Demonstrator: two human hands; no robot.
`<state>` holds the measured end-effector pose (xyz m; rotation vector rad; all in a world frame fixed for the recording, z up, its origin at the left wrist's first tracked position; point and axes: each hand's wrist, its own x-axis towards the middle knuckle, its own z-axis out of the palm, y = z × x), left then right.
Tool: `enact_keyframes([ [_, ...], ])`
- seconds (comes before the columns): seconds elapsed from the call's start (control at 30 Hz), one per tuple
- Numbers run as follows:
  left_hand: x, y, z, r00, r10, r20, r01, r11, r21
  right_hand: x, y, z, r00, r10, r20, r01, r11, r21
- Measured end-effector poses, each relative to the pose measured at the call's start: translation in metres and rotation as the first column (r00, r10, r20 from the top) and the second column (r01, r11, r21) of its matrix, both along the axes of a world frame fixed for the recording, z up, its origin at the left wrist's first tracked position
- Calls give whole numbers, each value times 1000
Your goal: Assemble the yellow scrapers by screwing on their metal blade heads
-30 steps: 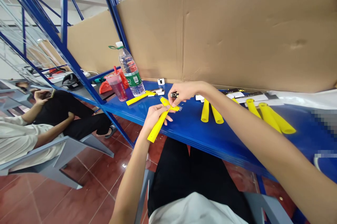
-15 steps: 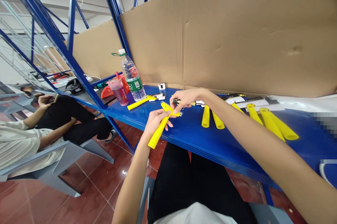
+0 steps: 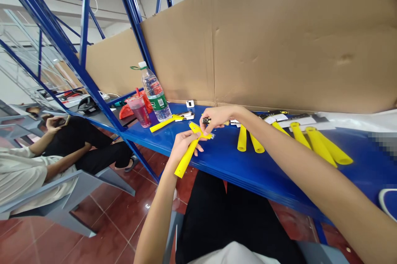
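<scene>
My left hand (image 3: 182,143) is closed around a yellow T-shaped plastic tool (image 3: 186,162), whose tubular handle slants down toward me. Clear plastic shows at the ends of its crosspiece. Above it, my right hand (image 3: 218,116) has its fingertips at the crosspiece. A small black-and-yellow tool (image 3: 206,121) sticks out of that closed hand; its kind cannot be made out. A similar yellow tool (image 3: 164,123) lies on the blue table (image 3: 217,160) to the left. Several yellow tubular handles (image 3: 242,140) lie to the right, partly behind my right forearm.
A water bottle (image 3: 156,96) and a cup of red drink (image 3: 140,113) stand at the table's left end. A small white device (image 3: 190,104) sits near the cardboard wall (image 3: 279,40). A blue post (image 3: 102,104) rises at the left; beyond it sits another person (image 3: 62,156).
The view has shifted slightly. Both hands keep nearly the same places, with the right fingertips still at the crosspiece of the yellow tool.
</scene>
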<state>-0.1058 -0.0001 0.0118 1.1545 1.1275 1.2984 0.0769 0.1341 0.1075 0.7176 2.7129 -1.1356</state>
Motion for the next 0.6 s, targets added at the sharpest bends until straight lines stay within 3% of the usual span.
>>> enact_keyframes([
  [0.6,-1,-1,-3,999,-7,-43,8,999,34,4,-4,3,1000,7,-26,-8,1000,-30],
])
